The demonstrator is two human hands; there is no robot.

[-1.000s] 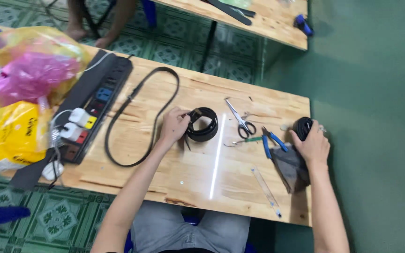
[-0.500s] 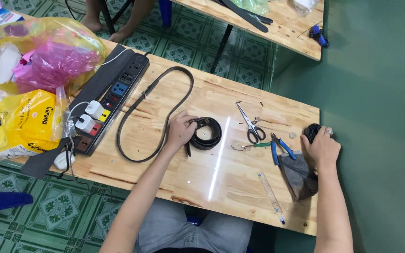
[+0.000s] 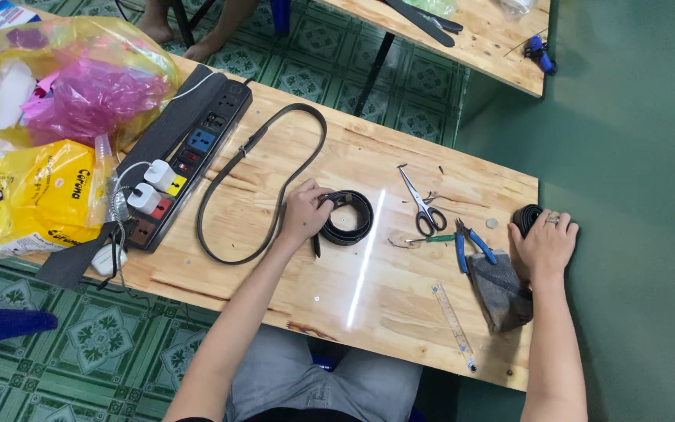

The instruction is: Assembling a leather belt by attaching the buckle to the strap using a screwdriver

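My left hand (image 3: 305,211) grips the near left side of a coiled black belt (image 3: 351,217) lying on the wooden table (image 3: 353,289). A second, longer black belt (image 3: 263,176) lies in a loose loop to the left of that hand. My right hand (image 3: 544,244) rests on a black rolled belt (image 3: 525,216) at the table's right edge, fingers curled over it. Between the two hands lie scissors (image 3: 422,205) and blue-handled pliers (image 3: 470,244).
A black power strip (image 3: 189,156) with white plugs lies at the left, beside yellow plastic bags (image 3: 33,195). A grey cloth piece (image 3: 501,293) and a clear ruler (image 3: 453,316) lie near the right front. Another wooden table (image 3: 462,39) and a person's bare feet (image 3: 197,39) are beyond.
The view has shifted slightly. Both hands stay where they were, left on the coiled belt and right on the rolled belt at the edge.
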